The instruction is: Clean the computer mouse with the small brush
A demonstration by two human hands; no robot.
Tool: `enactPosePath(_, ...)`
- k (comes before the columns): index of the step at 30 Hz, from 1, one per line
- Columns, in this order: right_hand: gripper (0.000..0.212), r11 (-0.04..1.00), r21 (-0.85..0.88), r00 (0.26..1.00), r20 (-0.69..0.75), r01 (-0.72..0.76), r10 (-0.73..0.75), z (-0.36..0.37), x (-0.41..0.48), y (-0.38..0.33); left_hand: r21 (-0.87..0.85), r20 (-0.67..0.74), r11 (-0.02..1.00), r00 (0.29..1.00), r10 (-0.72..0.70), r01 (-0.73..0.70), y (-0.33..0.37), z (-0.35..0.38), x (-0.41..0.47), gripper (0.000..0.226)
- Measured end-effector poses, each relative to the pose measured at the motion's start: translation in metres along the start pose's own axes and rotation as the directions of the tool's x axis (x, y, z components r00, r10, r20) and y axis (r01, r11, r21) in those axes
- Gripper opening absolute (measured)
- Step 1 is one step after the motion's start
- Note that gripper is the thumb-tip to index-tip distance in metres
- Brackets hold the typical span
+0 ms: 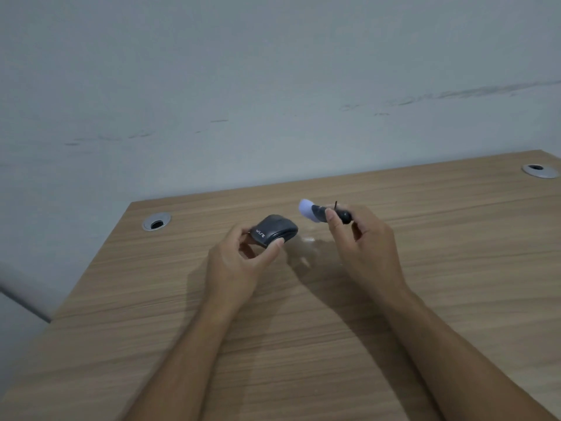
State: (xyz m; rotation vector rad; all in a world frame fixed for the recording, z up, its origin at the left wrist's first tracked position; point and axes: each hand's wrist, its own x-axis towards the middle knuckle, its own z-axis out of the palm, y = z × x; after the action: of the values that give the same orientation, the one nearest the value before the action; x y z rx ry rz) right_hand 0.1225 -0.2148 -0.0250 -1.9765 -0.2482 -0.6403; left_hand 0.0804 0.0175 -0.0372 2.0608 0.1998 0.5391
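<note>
A dark grey computer mouse (275, 230) with pale lettering on its rear is held just above the wooden desk (318, 299). My left hand (243, 262) grips it from behind, thumb on its near side. To the right, my right hand (361, 241) pinches a small brush (318, 212) with a dark handle and a pale lilac-white tip. The brush tip points left toward the mouse, a short gap away, not touching it.
Two round metal cable grommets sit in the desk, one (156, 221) at the far left corner and another (539, 171) at the far right. A plain grey wall (273, 86) rises behind the desk's back edge. The desk's left edge runs diagonally down.
</note>
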Motion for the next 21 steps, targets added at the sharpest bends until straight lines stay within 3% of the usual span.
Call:
enactPosePath(6,0.022,0.962,-0.174,0.967,0.182,0.211,-0.179,0.028,-0.008,-0.001,0.065,-0.100,0.994,0.992,-0.076,0.083,-0.014,0.003,0.007,0.043)
enactPosePath(12,0.041,0.824,-0.471,0.903,0.415,0.317,-0.110,0.050,-0.011,0.004,0.381,-0.147,0.911,0.983,-0.106,0.155,-0.017,0.007,0.002,0.055)
enactPosePath(15,0.049,0.807,-0.475,0.888,0.443,0.350,-0.124,0.057,-0.018,0.006,0.497,-0.131,0.849,0.982,-0.133,0.181,-0.012,0.011,-0.004,0.065)
enactPosePath(21,0.054,0.807,-0.461,0.849,0.520,0.369,-0.091,0.054,-0.024,0.004,0.548,-0.002,0.817,0.978,-0.210,0.176,0.002,0.001,-0.008,0.087)
